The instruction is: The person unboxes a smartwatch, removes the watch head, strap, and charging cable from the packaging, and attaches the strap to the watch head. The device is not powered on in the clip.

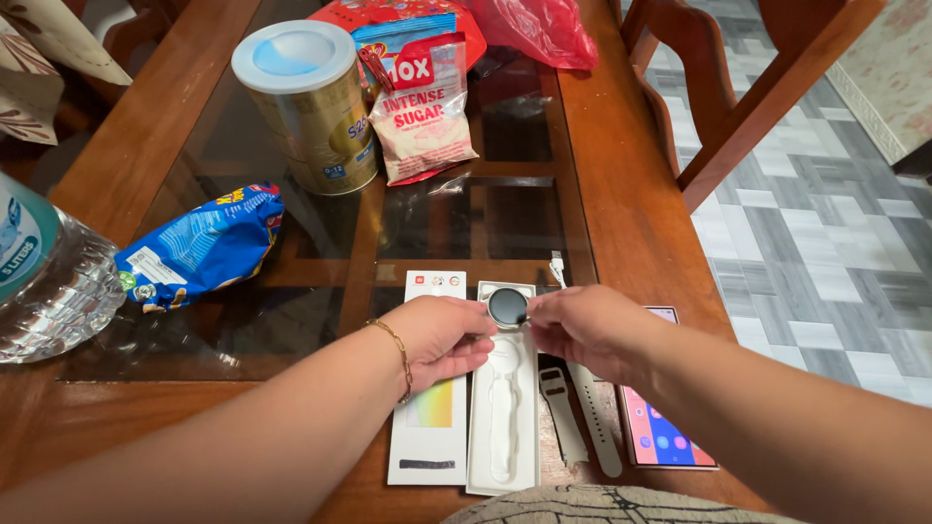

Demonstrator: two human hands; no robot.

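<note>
Currently both hands, left hand point(442, 335) and right hand point(582, 330), pinch the round black watch face point(508, 307) above the white moulded tray point(503, 427); a loose grip could drop it onto the glass tabletop point(466, 223).

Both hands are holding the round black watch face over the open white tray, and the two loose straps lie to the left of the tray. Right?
Not quite. In the head view the left hand and right hand hold the watch face over the white tray, but the straps lie to its right, beside the phone.
</note>
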